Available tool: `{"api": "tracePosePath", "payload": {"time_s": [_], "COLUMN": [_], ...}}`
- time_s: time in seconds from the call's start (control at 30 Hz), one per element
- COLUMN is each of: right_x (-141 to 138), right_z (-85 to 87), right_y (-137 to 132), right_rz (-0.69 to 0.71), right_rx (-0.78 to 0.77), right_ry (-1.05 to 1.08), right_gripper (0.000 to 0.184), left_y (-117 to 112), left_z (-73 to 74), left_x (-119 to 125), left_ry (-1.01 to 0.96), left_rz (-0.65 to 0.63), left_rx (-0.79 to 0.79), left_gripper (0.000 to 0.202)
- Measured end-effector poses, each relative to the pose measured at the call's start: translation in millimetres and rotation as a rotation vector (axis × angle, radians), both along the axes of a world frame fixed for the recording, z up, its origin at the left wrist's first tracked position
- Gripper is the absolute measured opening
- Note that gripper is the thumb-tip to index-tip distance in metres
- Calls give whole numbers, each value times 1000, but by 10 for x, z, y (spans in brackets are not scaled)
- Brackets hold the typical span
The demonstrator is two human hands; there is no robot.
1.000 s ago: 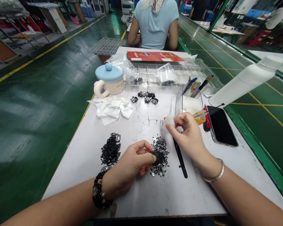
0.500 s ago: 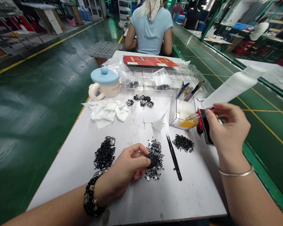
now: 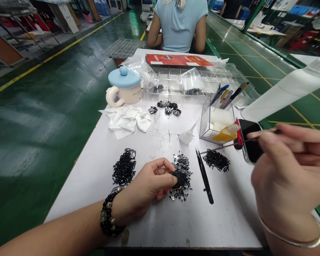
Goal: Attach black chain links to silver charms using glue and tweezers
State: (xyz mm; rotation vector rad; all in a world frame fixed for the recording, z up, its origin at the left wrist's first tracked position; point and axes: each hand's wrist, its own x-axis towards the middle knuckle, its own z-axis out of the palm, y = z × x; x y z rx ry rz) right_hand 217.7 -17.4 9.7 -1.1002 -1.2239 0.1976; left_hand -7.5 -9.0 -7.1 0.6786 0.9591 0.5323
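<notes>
My left hand (image 3: 152,179) pinches a small black clump (image 3: 180,179) just above a pile of small silver-and-black metal pieces (image 3: 180,193). A heap of black wiry pieces (image 3: 124,167) lies left of that hand. Close to the camera, my right hand (image 3: 290,174) is shut on a thin rod-like tool (image 3: 261,133), whose tip is blurred. Below that hand are black tweezers (image 3: 204,176) and a second black heap (image 3: 216,160). A small white dropper bottle (image 3: 188,136) lies nearby.
The white table (image 3: 192,220) holds a clear box of white foam (image 3: 216,124), a phone (image 3: 252,140), a blue-lidded mug (image 3: 124,87), a white cloth (image 3: 128,119), and a clear compartment tray (image 3: 197,80). A co-worker in a blue shirt (image 3: 179,25) sits beyond it.
My right hand has moved right and closer to the camera, still holding the thin tool. My left hand stays over the pile with the black clump.
</notes>
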Motion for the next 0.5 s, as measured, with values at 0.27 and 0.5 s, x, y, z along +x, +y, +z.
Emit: {"api": "tracePosePath", "payload": {"time_s": [0.27,0.5], "right_x": [-428,-363], "right_z": [-36,-31], "right_y": [-37,-42], "right_rz": [66,34], "right_rx": [-93,-77], "right_ry": [141,151], "right_gripper": [23,24], "left_y": [4,10], "left_z": [7,7], "left_x": [-13,-7], "left_ry": [13,4], "left_rz": [-29,-17], "left_rx": [-9,-16], "left_gripper": [16,16]}}
